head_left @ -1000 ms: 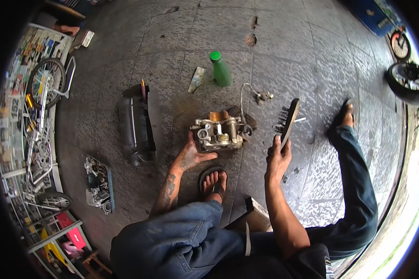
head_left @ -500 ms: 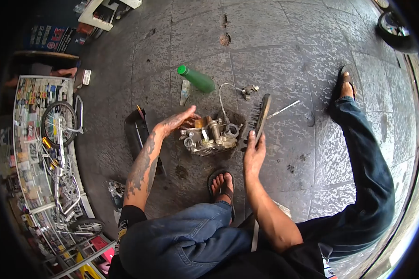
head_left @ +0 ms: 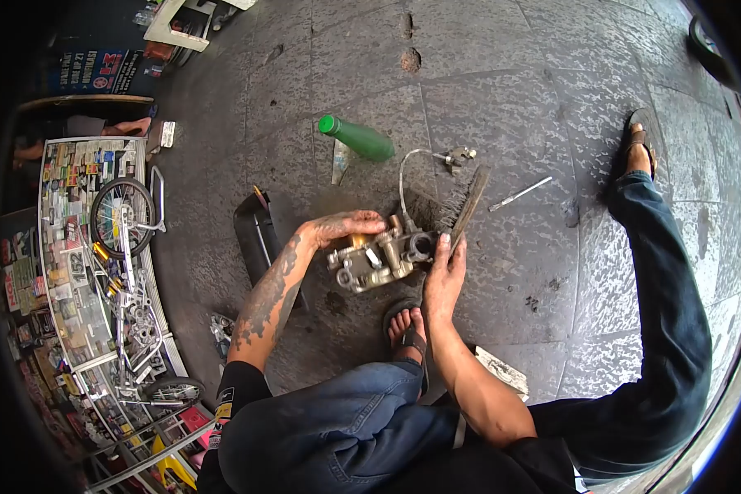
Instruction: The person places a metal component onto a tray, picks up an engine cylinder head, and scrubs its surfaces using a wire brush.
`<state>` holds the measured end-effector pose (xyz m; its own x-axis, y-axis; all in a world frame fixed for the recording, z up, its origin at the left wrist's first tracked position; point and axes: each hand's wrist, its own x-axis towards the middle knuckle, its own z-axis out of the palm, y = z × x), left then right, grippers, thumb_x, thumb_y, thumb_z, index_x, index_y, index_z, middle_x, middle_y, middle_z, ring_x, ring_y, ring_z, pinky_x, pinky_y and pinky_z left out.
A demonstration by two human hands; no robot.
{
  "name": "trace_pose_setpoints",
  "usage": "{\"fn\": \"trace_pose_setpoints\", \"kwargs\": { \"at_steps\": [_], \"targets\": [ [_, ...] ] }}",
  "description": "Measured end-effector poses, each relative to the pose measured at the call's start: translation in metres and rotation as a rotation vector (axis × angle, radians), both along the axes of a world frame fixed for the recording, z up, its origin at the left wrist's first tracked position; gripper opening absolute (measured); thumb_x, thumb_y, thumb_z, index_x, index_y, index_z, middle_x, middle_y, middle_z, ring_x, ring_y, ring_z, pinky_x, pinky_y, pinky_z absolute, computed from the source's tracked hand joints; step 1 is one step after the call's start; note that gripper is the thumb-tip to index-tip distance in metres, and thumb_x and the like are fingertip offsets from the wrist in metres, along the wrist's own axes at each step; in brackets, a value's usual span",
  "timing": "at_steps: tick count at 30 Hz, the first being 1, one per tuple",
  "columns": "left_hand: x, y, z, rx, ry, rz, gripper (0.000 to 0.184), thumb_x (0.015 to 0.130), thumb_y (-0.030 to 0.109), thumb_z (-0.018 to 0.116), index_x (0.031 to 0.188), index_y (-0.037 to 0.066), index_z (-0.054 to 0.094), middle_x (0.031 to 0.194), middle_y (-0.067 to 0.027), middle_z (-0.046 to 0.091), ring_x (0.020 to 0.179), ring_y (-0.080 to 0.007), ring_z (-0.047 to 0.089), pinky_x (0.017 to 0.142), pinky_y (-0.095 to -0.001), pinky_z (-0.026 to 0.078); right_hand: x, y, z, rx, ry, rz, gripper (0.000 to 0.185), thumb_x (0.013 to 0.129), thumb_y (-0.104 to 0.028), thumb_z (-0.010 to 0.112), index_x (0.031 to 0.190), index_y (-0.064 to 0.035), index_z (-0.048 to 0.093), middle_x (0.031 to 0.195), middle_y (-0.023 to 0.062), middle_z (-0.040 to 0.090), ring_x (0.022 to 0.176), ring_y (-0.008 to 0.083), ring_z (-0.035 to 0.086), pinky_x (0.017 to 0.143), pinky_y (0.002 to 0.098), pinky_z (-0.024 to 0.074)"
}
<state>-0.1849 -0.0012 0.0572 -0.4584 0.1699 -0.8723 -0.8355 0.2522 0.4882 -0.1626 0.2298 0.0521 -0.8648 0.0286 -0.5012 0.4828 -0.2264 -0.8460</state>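
Note:
A carburetor-like metal part [head_left: 379, 257] with round openings and cylindrical projections is tilted above the floor in front of me. My left hand [head_left: 347, 228] curls over its far left edge, fingers closed against it and partly hidden. In my right hand [head_left: 445, 276] is a wire brush [head_left: 469, 202], its long wooden back upright and its bristles facing left. The right fingers lie close against the part's right end; whether they also grip it I cannot tell. From the part's far side a thin hose [head_left: 403, 181] runs to a small metal fitting [head_left: 461, 160].
A green bottle [head_left: 358, 140] stands beyond the part. A slim metal rod [head_left: 520, 193] lies to the right, a dark tray [head_left: 259, 235] to the left. Farther left is a glass display case [head_left: 78, 272] with a bicycle-like frame. My sandaled feet frame the work area.
My left hand has moved right, onto the metal part, which now looks turned and tilted. The wire brush leans more to the right, and my right hand is closer to the part.

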Motion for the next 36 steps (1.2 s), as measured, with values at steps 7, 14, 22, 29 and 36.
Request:
{"fn": "trace_pose_setpoints", "kwargs": {
  "at_steps": [7,14,22,29,36],
  "targets": [
    [0.043,0.036,0.035,-0.05,0.151,0.061,0.07,0.073,0.032,0.083,0.128,0.004,0.05,0.11,-0.0064,0.06,0.106,-0.0185,0.057,0.098,-0.0343,0.042,0.024,0.003,0.003,0.138,-0.09,-0.128,0.048,0.103,-0.03,0.047,0.136,0.0051,0.043,0.129,0.0188,0.052,0.117,0.0239,0.048,0.103,0.0349,0.0352],
    [0.103,0.077,0.059,-0.293,0.671,0.321,0.076,0.066,0.032,0.089,0.124,0.003,0.049,0.116,-0.0084,0.058,0.109,-0.0193,0.056,0.095,-0.0346,0.046,0.012,0.011,-0.005,0.156,0.089,-0.037,0.063,0.102,-0.045,0.044,0.135,0.0081,0.045,0.131,0.0195,0.052,0.119,0.0254,0.048,0.104,0.0345,0.0344],
    [0.148,0.102,0.028,-0.275,0.862,0.832,0.072,0.066,0.025,0.084,0.12,0.004,0.042,0.11,-0.0084,0.055,0.101,-0.0169,0.057,0.09,-0.0329,0.049,-0.014,-0.011,0.019,-0.206,0.17,0.327,0.049,0.102,-0.038,0.05,0.129,0.003,0.051,0.108,0.0067,0.062,0.105,0.0132,0.053,0.094,0.0291,0.042],
    [0.18,0.111,0.004,-0.437,0.99,1.042,0.075,0.067,0.032,0.083,0.121,0.004,0.039,0.108,-0.0107,0.055,0.103,-0.0195,0.056,0.09,-0.0353,0.049,-0.023,-0.03,0.012,-0.395,0.12,0.576,0.05,0.103,-0.039,0.046,0.126,0.0041,0.048,0.09,0.0062,0.071,0.092,0.0122,0.062,0.089,0.0293,0.0469],
    [0.201,0.105,0.009,-1.116,1.244,0.546,0.1,0.059,0.054,0.087,0.127,0.003,0.034,0.115,-0.0134,0.048,0.105,-0.0261,0.054,0.093,-0.0433,0.047,-0.002,-0.013,0.016,-0.388,0.047,0.455,0.037,0.105,-0.036,0.041,0.106,-0.0014,0.053,0.086,0.0112,0.07,0.075,0.0142,0.064,0.069,0.0265,0.052]
  ]
}}
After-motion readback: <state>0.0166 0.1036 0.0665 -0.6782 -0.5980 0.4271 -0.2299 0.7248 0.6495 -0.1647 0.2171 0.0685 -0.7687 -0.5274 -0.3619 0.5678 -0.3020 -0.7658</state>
